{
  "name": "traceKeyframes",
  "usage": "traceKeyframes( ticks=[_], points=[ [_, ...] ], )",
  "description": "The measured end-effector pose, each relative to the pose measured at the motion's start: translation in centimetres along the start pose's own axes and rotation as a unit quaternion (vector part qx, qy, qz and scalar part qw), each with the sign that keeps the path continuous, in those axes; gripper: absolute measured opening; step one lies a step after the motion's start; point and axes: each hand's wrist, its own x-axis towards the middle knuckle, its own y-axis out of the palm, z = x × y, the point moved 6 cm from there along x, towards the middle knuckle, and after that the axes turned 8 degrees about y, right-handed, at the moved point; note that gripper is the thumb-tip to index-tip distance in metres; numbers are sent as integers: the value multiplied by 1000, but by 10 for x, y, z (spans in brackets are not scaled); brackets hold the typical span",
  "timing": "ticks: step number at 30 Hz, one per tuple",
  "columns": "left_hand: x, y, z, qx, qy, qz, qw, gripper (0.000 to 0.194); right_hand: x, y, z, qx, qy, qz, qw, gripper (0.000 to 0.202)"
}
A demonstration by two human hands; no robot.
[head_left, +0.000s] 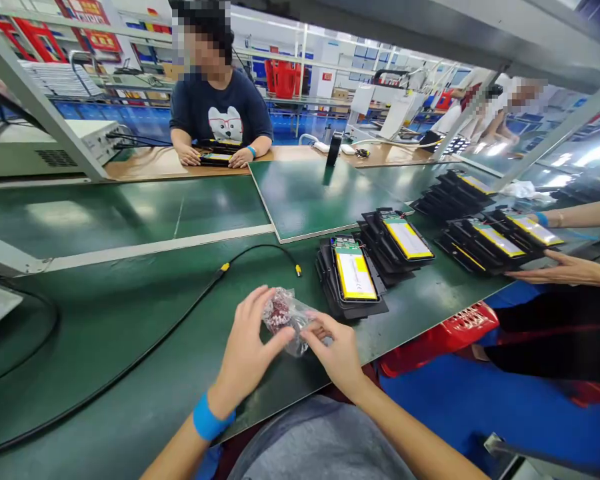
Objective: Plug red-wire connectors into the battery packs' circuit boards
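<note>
A clear plastic bag (296, 343) with small dark red and white pieces inside is between my hands, just above the green bench top (180, 360). My left hand (253, 340), with a blue band at its wrist, has its thumb and fingers closed round the bag's left side. My right hand (335, 347) pinches the bag's right side between thumb and fingers. What the small pieces are, I cannot make out. Beyond my right hand lies a stack of black trays (353, 277), the top one bearing a white and yellow battery pack with a green circuit board.
More stacked trays (405, 237) stand to the right, where a co-worker's hands (570, 267) hold another stack. A black cable (145, 353) with yellow-tipped connectors crosses the bench. Opposite, a seated person (220, 113) handles a similar unit. A red stool (445, 333) stands below the bench edge.
</note>
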Motion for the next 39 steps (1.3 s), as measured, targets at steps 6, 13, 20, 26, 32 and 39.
traceKeyframes(
  ticks=[6, 13, 20, 26, 32, 39],
  points=[
    [-4, 22, -14, 101, 59, 39, 992, 38, -9, 4, 12, -125, -82, 32, 988, 54],
    [0, -2, -1, 59, 53, -42, 996, 33, -17, -7, 25, -316, -139, -122, 931, 33],
    [-14, -10, -15, 0, 88, -107, 990, 38, -28, 30, 61, -296, -288, 38, 910, 30],
    [-34, 12, -21, -4, 132, -90, 987, 50, -12, 29, 45, -479, -194, -32, 855, 26],
    [-50, 17, -23, -7, 170, -152, 974, 36, -26, 32, 46, -366, -248, 38, 896, 26],
    [-55, 33, -28, -15, 196, -93, 976, 30, -6, 32, 17, -520, -171, 29, 836, 26]
  ],
)
